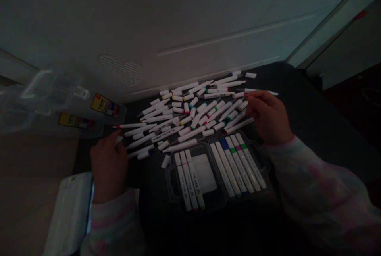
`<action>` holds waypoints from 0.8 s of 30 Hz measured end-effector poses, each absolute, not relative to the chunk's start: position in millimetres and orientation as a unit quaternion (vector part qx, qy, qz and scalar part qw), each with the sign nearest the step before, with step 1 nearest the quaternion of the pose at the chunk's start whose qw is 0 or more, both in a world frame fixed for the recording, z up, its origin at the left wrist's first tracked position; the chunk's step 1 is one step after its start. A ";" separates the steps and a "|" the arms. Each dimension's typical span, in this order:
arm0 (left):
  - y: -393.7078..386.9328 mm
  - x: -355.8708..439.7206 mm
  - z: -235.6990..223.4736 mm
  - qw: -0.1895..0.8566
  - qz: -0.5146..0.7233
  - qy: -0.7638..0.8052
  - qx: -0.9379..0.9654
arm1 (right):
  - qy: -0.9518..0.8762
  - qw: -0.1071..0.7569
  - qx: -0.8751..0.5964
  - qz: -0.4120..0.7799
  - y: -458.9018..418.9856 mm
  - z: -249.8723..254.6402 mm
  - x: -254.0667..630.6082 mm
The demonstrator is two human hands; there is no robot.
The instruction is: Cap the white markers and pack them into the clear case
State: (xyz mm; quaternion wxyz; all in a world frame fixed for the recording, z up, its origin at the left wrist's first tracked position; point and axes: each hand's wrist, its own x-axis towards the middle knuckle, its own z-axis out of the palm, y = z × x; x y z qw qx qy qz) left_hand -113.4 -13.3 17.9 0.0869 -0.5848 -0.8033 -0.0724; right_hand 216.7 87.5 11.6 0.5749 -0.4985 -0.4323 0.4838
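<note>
My left hand (108,164) is at the left edge of a pile of white markers (166,133), its fingers closed around a small white piece that looks like a marker cap (119,140). At the pile's right side my right hand (269,117) pinches thumb and forefinger together at the grey tip of a white marker (231,110); the fingers partly hide the contact. Many markers lie uncapped, with loose caps in several colours among them. In front of the pile an open clear plastic case (220,204) holds upright rows of capped markers, three on the left and several on the right.
The dark table (315,129) stands against a pale panel with an embossed heart (122,69). Clear plastic containers with yellow labels (105,106) are at the back left. A white box-like object (70,212) lies at the lower left. The scene is dim.
</note>
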 end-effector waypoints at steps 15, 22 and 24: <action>-14.4 -110.4 17.7 0.084 -0.103 -0.809 -0.573 | -0.431 0.572 -0.493 0.495 87.6 10.8 217.5; -15.3 -107.6 20.5 0.074 -0.139 -0.818 -0.553 | -0.431 0.572 -0.495 0.492 86.9 11.2 216.9; -15.0 -103.2 22.2 0.072 -0.152 -0.817 -0.552 | -0.432 0.571 -0.500 0.488 87.0 11.0 216.9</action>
